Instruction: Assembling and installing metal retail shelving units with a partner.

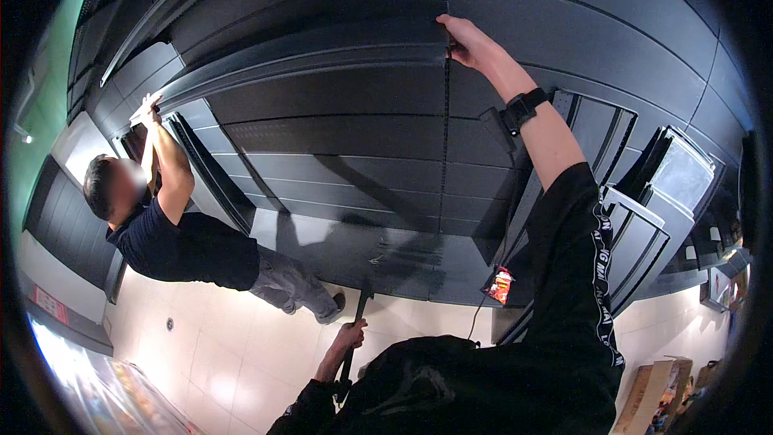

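My right hand [471, 42] is raised high, its fingers closed around the near end of a long dark metal shelf [322, 54]. This end sits beside a slotted upright [445, 153] in the dark panelled wall. At the far left a co-worker [189, 242] stands with both arms raised, hands [148, 110] at the shelf's other end. Down low, my left hand [349, 335] is wrapped round a narrow dark shelf bracket [362, 303], which points up and away. My right wrist wears a black watch [522, 111].
A dark base shelf [403, 274] runs along the wall's foot, with loose thin pieces on it. A red packet [500, 285] and a cable are near its right end. Metal frames [636, 213] and a clear bin [680, 173] stand at right. A cardboard box [644, 395] sits lower right.
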`<state>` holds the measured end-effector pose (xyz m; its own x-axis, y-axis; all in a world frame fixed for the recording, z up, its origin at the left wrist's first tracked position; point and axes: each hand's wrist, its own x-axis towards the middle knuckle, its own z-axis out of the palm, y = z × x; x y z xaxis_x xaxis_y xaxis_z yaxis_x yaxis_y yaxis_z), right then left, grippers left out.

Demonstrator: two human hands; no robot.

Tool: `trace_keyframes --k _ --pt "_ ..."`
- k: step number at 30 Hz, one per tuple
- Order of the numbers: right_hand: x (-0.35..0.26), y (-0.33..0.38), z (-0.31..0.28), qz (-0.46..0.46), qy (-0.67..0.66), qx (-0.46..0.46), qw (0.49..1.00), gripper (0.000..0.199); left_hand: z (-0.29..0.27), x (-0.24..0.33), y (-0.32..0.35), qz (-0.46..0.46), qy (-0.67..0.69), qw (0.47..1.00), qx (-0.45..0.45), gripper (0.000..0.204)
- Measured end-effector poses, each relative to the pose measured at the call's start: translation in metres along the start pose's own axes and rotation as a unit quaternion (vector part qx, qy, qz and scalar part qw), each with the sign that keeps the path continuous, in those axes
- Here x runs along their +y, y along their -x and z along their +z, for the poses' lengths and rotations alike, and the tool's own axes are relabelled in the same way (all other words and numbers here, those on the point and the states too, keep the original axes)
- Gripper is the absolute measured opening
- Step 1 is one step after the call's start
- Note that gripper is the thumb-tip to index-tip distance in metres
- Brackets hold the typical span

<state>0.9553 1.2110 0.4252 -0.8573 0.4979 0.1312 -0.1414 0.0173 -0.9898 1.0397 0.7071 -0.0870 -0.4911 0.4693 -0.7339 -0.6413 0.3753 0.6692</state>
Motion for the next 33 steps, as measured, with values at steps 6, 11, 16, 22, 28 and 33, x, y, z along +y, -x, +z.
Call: trace_keyframes --k 6,11,16,22,28,33 --pt "0.004 -0.008 0.009 -0.002 -0.068 -0.016 0.998 0.03 0.012 0.008 -0.005 0.026 0.035 0.998 -0.041 0.036" --pt "0.007 -0.011 0.006 -0.017 -0.105 -0.022 0.994 0.029 0.011 -0.005 -0.004 -0.005 0.018 0.998 -0.053 0.042" --pt "0.008 -0.018 0.0 0.015 -0.121 -0.02 0.992 0.032 0.003 -0.022 0.001 -0.035 0.042 0.997 -0.048 0.043" --pt "0.012 -0.015 -0.008 -0.022 -0.067 -0.063 0.996 0.049 -0.001 -0.032 0.006 -0.036 0.059 0.997 -0.027 0.04" --pt "0.015 -0.013 -0.005 0.015 -0.196 -0.043 0.98 0.047 0.003 -0.034 0.013 -0.015 0.072 0.997 0.016 0.035" --pt "0.02 -0.021 -0.006 0.057 -0.19 -0.034 0.98 0.051 0.007 -0.036 0.017 -0.016 0.056 0.998 0.034 0.04"
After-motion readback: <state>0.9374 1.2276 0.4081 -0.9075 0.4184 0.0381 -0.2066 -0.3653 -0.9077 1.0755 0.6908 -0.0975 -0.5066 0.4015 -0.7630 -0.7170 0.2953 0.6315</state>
